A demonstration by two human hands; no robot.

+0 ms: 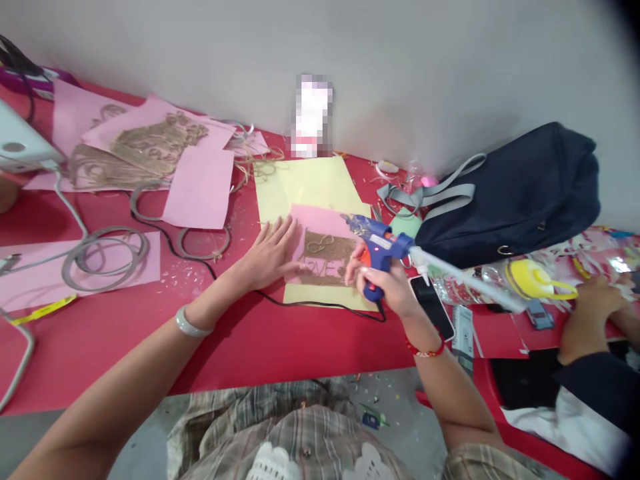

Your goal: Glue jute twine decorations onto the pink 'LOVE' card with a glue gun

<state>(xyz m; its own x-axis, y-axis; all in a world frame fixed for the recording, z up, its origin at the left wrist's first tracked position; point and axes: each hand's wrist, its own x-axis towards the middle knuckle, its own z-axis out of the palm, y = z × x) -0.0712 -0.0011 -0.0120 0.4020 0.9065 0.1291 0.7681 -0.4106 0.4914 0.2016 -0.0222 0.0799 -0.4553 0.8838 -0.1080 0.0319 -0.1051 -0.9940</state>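
Note:
My left hand (273, 253) lies flat with fingers spread on the left edge of a pink sheet (316, 223) that bears a brown twine design (325, 259). The pink sheet rests on a yellow sheet (310, 183) on the red table (210, 333). My right hand (385, 283) is wrapped round the handle of a blue glue gun (380, 243), whose nozzle points left over the twine design and whose glue stick juts out to the right. A black cord (300, 303) runs from the gun across the table.
Pink sheets with twine work (150, 143) and grey cable coils (105, 257) lie at the left. A dark blue bag (515, 187) sits at the right by the wall. A phone (433, 307) and a bottle (525, 280) lie right of my hand. Another person's hand (590, 313) is at far right.

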